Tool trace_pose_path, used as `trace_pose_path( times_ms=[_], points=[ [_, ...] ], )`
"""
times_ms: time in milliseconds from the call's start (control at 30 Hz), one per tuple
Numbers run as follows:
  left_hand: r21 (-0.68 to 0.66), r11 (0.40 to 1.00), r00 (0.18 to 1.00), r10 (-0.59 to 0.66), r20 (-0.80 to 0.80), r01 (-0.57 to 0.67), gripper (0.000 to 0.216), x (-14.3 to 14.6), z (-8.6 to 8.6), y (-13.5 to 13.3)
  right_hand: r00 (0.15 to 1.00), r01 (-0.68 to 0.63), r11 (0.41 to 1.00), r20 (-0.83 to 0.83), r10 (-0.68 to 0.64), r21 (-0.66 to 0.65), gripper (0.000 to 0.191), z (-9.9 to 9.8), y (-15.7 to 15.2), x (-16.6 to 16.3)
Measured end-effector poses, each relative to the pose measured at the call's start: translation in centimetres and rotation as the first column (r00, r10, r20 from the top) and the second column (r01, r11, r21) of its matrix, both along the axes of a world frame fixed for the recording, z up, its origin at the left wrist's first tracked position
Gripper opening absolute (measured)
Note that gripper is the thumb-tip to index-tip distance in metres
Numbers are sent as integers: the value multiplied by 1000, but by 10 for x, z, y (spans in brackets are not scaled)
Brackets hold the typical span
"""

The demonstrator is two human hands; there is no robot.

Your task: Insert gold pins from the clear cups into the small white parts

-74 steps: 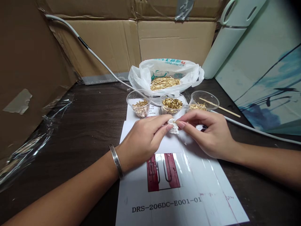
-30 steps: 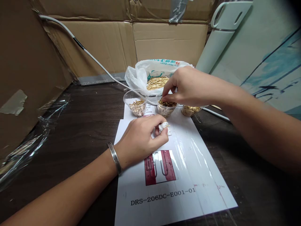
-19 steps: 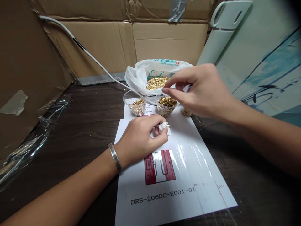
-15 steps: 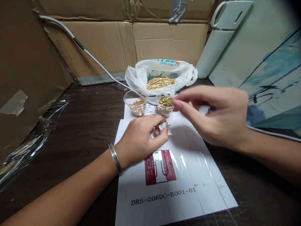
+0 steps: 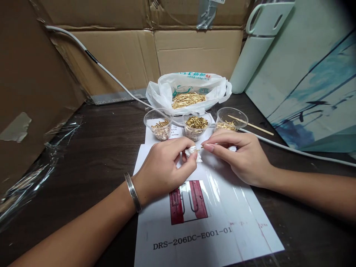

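Observation:
My left hand [image 5: 171, 159] pinches a crumpled white tissue [image 5: 198, 158], and a thin gold-coloured pin [image 5: 198, 150] pokes out of it to the right. Opposite, my right hand [image 5: 241, 154] has thumb and forefinger together on a tiny gold-coloured piece [image 5: 202, 146], just short of the pin's tip. Most of that piece is hidden by the fingertips. Beyond the hands stand a left clear cup [image 5: 145, 119], a middle clear cup [image 5: 185, 128] and a right clear cup [image 5: 244, 118], each holding small gold-coloured metal parts. Another bit of white material [image 5: 232, 148] shows beneath my right hand.
A white plastic bag [image 5: 158, 98] of long gold-coloured pins lies behind the cups. A wooden stick [image 5: 258, 128] rests on the right cup, and a white cable [image 5: 300, 151] crosses the table. Printed sheets [image 5: 236, 237] lie under the hands. Cardboard walls [image 5: 194, 52] and a pale bottle [image 5: 250, 59] stand behind.
My right hand has come down and slightly left from above the cups to beside the tissue, uncovering the right cup and wooden stick. My left hand keeps its hold.

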State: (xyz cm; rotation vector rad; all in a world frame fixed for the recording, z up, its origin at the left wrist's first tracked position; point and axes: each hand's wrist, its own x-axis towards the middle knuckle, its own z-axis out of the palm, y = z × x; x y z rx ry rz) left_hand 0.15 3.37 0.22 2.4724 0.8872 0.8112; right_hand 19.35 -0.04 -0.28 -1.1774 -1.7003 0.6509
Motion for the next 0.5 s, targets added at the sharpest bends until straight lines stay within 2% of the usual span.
trace_pose_path(
  times_ms=[167, 500],
  points=[
    [10, 1000, 1000, -6, 13, 6, 10, 0, 0, 1, 998, -67, 996, 11, 68, -61, 10, 1, 1, 3],
    [0, 1000, 1000, -11, 13, 11, 11, -1, 1, -1, 995, -53, 993, 80, 62, -110, 15, 1, 2, 4]
  ],
)
